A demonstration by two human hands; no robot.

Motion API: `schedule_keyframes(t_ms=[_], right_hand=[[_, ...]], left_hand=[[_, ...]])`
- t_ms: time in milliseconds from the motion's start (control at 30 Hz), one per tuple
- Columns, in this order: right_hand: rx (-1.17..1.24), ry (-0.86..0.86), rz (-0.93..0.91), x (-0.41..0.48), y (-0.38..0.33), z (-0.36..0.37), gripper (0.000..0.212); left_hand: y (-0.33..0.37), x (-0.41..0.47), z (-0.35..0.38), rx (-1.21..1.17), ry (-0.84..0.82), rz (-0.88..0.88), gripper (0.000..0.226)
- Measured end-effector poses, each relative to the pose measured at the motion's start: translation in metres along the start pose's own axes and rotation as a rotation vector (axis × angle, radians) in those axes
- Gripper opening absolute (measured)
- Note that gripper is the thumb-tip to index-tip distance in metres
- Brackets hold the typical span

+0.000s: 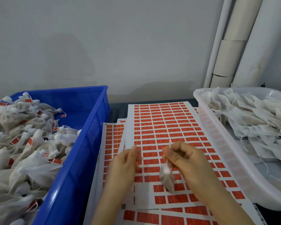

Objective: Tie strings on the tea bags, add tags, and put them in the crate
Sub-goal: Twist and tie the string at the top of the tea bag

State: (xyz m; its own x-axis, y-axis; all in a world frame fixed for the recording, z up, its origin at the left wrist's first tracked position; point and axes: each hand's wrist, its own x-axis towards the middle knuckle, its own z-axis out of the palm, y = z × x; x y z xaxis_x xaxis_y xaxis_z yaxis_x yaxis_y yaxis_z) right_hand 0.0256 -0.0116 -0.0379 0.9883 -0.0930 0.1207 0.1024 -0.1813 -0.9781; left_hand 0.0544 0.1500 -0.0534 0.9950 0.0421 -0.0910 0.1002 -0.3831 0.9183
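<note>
Blue crate (91, 127) at 9 o'clock, heaped with tied bags (23, 143) carrying red tags, probably kept there so that a finished piece drops in with a short sweep of your left arm. Pale plastic tray (217, 135) at 3 o'clock holds the untied bags (250, 120), within reach of your right. Tag sheets (161, 124) are fanned between them from 12 to 6 – directly under the work. Your right hand (186, 158) pinches the drawn neck of one tea bag (167, 179), which dangles over the sheets at 6, free to turn. Your left hand (125, 164) hovers at 7, fingers bunched but blurred; whether it holds anything I cannot tell. Grey wall (120, 46) behind, white pipes (243, 38) at 1 o'clock, a dark tabletop (117, 109) showing between crate and sheets.
</note>
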Motion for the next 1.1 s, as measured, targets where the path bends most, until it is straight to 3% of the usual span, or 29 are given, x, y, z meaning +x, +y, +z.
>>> schedule_keyframes(t_ms=[67, 133, 233, 300, 433, 600, 700, 800, 900, 1000, 1100], right_hand=[[-0.020, -0.002, 0.009, 0.000, 0.000, -0.001, 0.028], [-0.046, 0.014, 0.002, 0.001, -0.001, 0.000, 0.027], [-0.127, 0.012, -0.028, -0.001, -0.003, 0.005, 0.026], [-0.199, -0.014, -0.087, -0.002, -0.005, 0.010, 0.022], [-0.161, 0.009, -0.153, -0.004, -0.008, 0.013, 0.017], [-0.019, 0.029, -0.176, -0.002, -0.004, 0.016, 0.019], [-0.125, 0.023, -0.167, -0.001, 0.000, 0.018, 0.018], [-0.305, 0.003, -0.081, 0.002, 0.009, 0.021, 0.017], [-0.573, -0.168, 0.117, 0.002, 0.018, 0.028, 0.057], [-0.759, -0.404, 0.197, -0.001, 0.027, 0.034, 0.100], [-0.925, -0.471, 0.151, -0.002, 0.031, 0.033, 0.112]], left_hand=[[-0.008, 0.004, 0.000, 0.289, 0.244, -0.021, 0.021], [-0.014, 0.006, 0.003, 0.309, 0.318, 0.031, 0.019], [0.004, 0.001, 0.004, -0.007, 0.170, 0.167, 0.006], [0.015, -0.005, 0.002, -0.227, -0.019, 0.261, 0.014], [0.022, -0.014, -0.005, -0.356, -0.269, 0.319, 0.025], [0.020, -0.014, -0.005, -0.382, -0.299, 0.295, 0.027], [0.020, -0.013, -0.007, -0.370, -0.268, 0.243, 0.025], [0.018, -0.009, -0.011, -0.384, -0.120, 0.163, 0.022], [0.012, -0.003, -0.019, -0.373, 0.126, 0.137, 0.010], [0.005, 0.003, -0.025, -0.313, 0.280, 0.130, 0.018], [0.000, 0.006, -0.027, -0.231, 0.333, 0.058, 0.022]])
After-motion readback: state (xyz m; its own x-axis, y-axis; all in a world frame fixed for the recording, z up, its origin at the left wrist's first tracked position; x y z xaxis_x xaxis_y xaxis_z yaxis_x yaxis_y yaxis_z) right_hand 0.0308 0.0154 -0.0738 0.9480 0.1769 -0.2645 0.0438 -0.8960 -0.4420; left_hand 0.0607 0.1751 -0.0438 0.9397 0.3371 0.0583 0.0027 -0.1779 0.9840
